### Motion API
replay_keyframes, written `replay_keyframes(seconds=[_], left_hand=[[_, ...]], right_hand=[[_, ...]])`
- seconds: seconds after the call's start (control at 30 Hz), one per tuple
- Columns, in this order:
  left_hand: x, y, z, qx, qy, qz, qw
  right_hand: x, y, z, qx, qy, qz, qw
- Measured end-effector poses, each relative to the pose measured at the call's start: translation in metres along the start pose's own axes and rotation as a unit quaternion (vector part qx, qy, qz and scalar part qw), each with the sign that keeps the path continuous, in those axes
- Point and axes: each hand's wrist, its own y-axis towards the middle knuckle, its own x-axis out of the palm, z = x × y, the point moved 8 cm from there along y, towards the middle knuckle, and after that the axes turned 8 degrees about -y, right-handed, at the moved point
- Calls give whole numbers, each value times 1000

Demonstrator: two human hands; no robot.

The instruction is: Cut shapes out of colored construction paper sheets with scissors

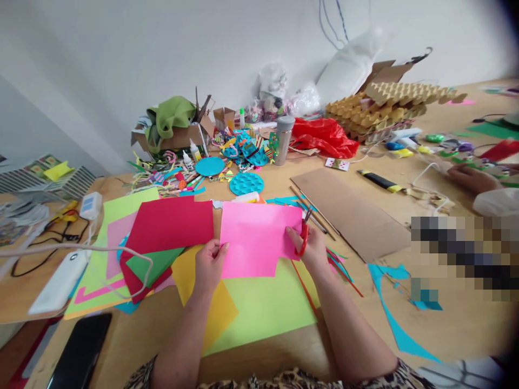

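A sheet of pink paper (253, 237) with a notch cut from its lower right corner is held up between my two hands. My left hand (210, 265) pinches its left edge between thumb and fingers. On the other side, my right hand (310, 248) grips the right edge and also carries red-handled scissors (305, 232), their blades pointing up and away. Beneath lie a light green sheet (259, 308) and a yellow-orange sheet (221, 310). A dark red sheet (174, 224) and a green piece (156, 265) are left of my left hand.
A brown cardboard piece (348, 210) and a black-and-yellow cutter (379, 181) lie to the right, near another person's hand (474, 178). Blue scraps (389, 308) are at lower right. A phone (81, 351), a white power bank (59, 281) and a looping cable (150, 265) occupy the left.
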Motion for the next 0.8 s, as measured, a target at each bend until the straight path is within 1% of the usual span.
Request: replay_keyframes(seconds=[0.07, 0.2, 0.43, 0.6, 0.67, 0.73, 0.8], left_hand=[[-1, 0, -1, -16, -16, 5, 1000], [-1, 3, -11, -54, -76, 13, 996], [-2, 6, -22, -56, -109, 26, 992], [-1, 6, -23, -68, -148, 26, 986], [2, 7, -26, -103, -209, 17, 972], [7, 8, -32, -158, -300, 5, 941], [11, 8, -34, -201, -367, -12, 908]], right_hand=[[0, 0, -1, 1, -13, -4, 1000], [0, 0, 2, 11, -12, -3, 1000], [-1, 6, 16, 16, 28, 3, 999], [1, 6, 15, 14, 66, 4, 998], [1, 7, 12, 15, 122, 6, 992], [-2, 8, 11, 18, 191, 23, 981], [-11, 10, 12, 15, 245, 65, 967]])
